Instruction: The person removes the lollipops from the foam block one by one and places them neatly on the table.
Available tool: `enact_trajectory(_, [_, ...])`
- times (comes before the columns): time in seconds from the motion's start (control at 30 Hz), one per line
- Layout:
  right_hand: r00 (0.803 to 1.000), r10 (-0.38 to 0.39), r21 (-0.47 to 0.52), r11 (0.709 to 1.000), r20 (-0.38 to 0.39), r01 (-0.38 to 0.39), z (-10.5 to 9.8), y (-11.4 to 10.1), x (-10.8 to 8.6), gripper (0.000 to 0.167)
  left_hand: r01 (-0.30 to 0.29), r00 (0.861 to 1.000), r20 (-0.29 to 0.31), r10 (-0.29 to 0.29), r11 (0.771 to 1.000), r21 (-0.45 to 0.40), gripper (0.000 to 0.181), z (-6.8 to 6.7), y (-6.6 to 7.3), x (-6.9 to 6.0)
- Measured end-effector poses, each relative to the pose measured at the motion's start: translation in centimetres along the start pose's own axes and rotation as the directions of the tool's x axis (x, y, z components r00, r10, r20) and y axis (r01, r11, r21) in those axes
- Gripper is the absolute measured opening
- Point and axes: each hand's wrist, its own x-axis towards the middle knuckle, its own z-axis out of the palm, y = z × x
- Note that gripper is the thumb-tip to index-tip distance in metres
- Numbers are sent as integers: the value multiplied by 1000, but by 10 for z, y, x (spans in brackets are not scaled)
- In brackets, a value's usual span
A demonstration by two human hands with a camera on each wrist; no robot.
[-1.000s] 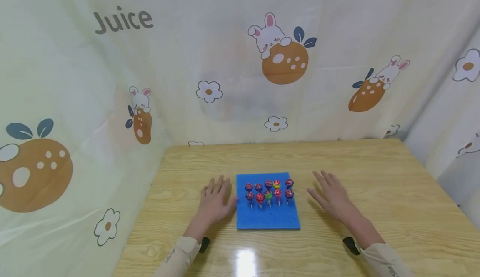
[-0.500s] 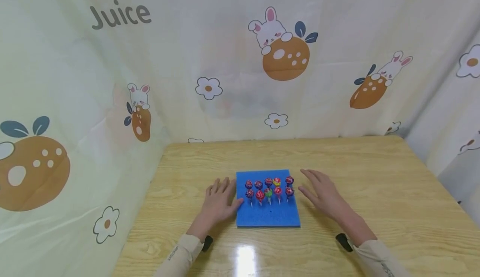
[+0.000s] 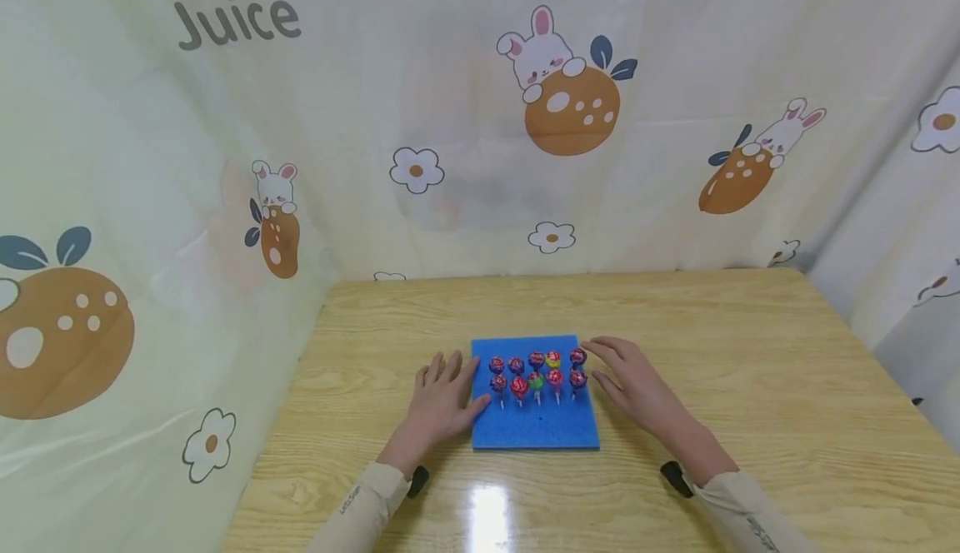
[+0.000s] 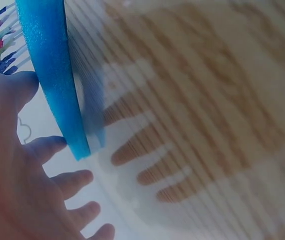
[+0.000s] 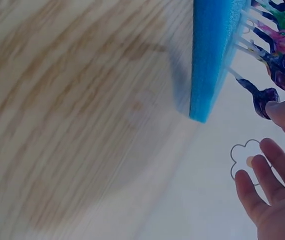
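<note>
A blue foam board point(image 3: 536, 432) lies on the table, with several wrapped lollipops standing in it by their sticks in two rows. My left hand point(image 3: 441, 407) is at the board's left edge, fingers spread; the thumb point(image 4: 20, 87) overlaps the edge in the left wrist view. At the right side, my right hand point(image 3: 637, 382) reaches toward the rightmost lollipops, fingers extended. One fingertip covers part of a dark-wrapped lollipop point(image 5: 262, 102) in the right wrist view; I cannot tell whether it touches. A green lollipop point(image 3: 536, 381) and a red one point(image 3: 519, 386) stand in the front row.
The wooden table point(image 3: 712, 320) extends around the board on every side. A pale curtain point(image 3: 450, 53) printed with rabbits, oranges and flowers hangs behind it and along the left and right sides. Dark straps show at both wrists.
My right hand has moved left, up to the rightmost lollipops. The left hand has shifted slightly right, its thumb now over the board's edge. The lollipops stay in place.
</note>
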Motion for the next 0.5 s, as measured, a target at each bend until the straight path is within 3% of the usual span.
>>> enact_trajectory(0.5, [998,-47,-19,999,-41,46,14,1,5,46,-4,1000,-10,4,1000,17,71,-3,1,-1])
